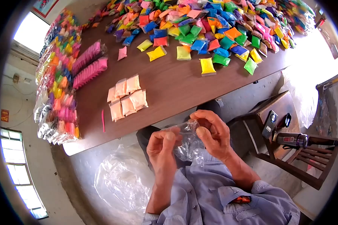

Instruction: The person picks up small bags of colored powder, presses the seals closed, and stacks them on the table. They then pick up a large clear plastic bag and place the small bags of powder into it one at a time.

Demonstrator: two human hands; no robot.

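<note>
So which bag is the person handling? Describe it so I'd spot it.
Find the brown table, then drop below its near edge. Between the left hand and right hand is a small bag: clear and apparently empty, unlike the colour-filled packets on the table.

The plastic bag (189,147) we saw was clear and colourless, our shirt (210,195) pale blue. The table (176,90) was dark brown, the nearest packets (127,98) peach. The far heap (214,26) mixed yellow, green, blue, orange and pink; the wrapped rolls (89,63) looked pink, perhaps two shades.
</note>
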